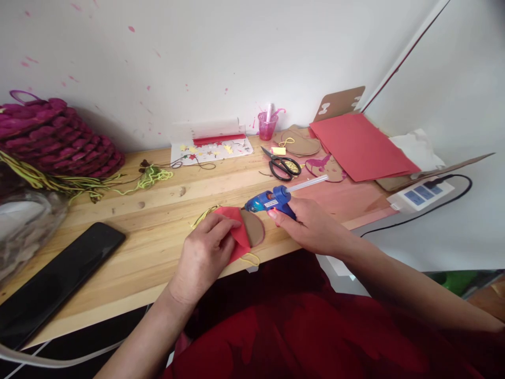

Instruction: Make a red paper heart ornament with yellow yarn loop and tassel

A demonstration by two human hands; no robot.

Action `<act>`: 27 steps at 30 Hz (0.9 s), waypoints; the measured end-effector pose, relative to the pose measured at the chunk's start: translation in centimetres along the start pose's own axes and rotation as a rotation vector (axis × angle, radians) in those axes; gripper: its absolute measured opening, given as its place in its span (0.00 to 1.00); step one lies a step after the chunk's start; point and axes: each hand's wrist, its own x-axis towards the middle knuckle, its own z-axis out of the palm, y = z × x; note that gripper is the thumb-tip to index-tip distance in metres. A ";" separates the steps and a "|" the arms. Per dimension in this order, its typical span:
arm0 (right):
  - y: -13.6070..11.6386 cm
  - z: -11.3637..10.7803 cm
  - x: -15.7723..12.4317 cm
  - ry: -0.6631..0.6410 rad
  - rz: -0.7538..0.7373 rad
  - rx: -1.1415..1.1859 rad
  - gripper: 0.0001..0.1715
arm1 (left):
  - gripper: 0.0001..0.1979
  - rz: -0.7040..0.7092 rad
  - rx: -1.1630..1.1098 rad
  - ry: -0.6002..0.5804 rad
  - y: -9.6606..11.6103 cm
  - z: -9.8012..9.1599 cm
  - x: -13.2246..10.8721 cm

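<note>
My right hand (311, 223) is wrapped round the handle of a blue hot glue gun (272, 200), whose lit switch shows by my thumb. A clear glue stick (307, 183) juts from its back end. The nozzle is at the upper edge of a rounded cardboard piece (254, 230); whether they touch I cannot tell. My left hand (211, 247) pinches a folded-back sheet of red paper (241, 239) that covers the left part of the cardboard. Yellow string (251, 259) sticks out below the paper, and more lies beyond it to the left.
Black-handled scissors (282, 166) lie behind the glue gun, near red sheets (363, 147) and a power strip (422, 195). A pink-stained cup (268, 125) and a sheet of star stickers (213, 148) are by the wall. Left are a black phone (63, 284) and a magenta woven basket (59, 137).
</note>
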 end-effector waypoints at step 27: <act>0.0 -1.3 -3.1 -0.092 -0.064 -0.011 0.17 | 0.12 -0.058 0.040 0.014 -0.1 0.1 -0.2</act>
